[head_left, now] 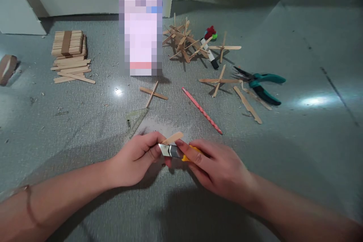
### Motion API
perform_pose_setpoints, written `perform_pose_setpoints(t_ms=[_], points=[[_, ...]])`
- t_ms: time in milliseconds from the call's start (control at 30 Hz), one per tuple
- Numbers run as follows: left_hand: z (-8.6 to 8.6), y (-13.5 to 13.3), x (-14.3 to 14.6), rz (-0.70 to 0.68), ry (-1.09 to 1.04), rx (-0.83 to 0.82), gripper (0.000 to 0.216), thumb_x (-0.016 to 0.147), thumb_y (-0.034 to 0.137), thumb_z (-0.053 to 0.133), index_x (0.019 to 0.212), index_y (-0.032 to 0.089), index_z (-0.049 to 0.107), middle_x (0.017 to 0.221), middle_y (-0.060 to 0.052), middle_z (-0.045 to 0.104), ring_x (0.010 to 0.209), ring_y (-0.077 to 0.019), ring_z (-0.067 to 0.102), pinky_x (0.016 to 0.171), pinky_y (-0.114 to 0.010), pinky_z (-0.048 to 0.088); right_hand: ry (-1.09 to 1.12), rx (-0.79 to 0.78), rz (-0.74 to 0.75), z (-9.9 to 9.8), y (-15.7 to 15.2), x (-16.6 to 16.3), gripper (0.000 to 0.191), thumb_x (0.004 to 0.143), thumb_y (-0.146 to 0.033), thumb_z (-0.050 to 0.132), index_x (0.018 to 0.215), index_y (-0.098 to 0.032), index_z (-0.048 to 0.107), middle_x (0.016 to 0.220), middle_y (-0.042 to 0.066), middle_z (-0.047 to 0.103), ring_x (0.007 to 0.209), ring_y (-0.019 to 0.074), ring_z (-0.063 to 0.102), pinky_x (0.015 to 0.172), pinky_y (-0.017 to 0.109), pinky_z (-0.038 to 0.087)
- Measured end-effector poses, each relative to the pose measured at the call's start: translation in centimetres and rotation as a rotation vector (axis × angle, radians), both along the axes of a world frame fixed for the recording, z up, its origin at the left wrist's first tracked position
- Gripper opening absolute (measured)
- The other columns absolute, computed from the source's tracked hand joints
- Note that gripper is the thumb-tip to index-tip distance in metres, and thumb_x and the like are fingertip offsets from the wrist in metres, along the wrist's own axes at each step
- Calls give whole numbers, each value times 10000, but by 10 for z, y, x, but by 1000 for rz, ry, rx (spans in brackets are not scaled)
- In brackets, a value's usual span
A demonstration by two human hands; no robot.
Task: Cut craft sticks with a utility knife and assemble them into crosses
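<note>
My left hand (136, 157) is closed around a wooden craft stick (173, 138), whose rounded end pokes out to the right. My right hand (217, 166) grips a yellow utility knife (176, 152); its metal blade end rests against the stick between both hands. Pale dust or shavings lie on the grey floor just beyond the hands. A clear set square (136, 120) lies right behind my left hand.
A stack of sticks (69, 45) and loose ones sit far left. Crossed-stick pieces (153, 93) (219, 81), a glued cluster (184, 39), a red pencil (202, 110), teal pliers (262, 85), a marker (210, 55) and a blurred object (141, 34) lie ahead.
</note>
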State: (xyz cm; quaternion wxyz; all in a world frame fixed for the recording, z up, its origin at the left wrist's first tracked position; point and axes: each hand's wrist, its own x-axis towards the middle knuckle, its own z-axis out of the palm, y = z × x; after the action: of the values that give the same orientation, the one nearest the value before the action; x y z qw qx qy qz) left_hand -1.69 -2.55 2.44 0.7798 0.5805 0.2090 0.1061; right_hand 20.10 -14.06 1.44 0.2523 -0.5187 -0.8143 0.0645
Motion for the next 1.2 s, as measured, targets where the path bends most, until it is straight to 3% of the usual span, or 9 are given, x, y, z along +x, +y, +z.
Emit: perform_pose_setpoints(t_ms=[300,533,667,933,1200], points=[[1,-1,1,17,-34,-33,321,1047,454,472,988,160,587,861,-40,689,818,-124,637,776,-255,478,-3,25,-25,0,0,1,549,1006,-148,461,1548,-186,386,820,32,657,671,152,608,575,253,484],[2,-3,-2,18,69,125,341,1062,382,423,834,167,557,710,15,567,653,-98,497,634,-231,385,38,20,-3,1,-1,0,639,986,-122,455,1597,-209,292,814,22,652,656,162,601,559,264,484],[4,-5,-3,27,66,155,369,1054,398,436,785,167,541,690,17,532,646,-100,455,631,-246,354,52,0,4,2,-2,0,609,990,-131,445,1582,-202,323,801,17,643,630,153,579,545,261,465],[8,-8,0,25,54,62,438,1034,509,459,769,172,549,664,17,511,621,-100,438,611,-256,356,23,-9,54,3,0,4,462,1019,-162,426,1480,-165,448,759,10,616,615,150,553,545,267,429],[9,-8,1,9,44,-77,451,991,557,535,767,167,560,636,24,506,586,-91,412,574,-249,322,-34,14,65,10,4,8,495,1011,-166,437,1505,-187,417,740,-7,610,580,136,516,534,272,375]])
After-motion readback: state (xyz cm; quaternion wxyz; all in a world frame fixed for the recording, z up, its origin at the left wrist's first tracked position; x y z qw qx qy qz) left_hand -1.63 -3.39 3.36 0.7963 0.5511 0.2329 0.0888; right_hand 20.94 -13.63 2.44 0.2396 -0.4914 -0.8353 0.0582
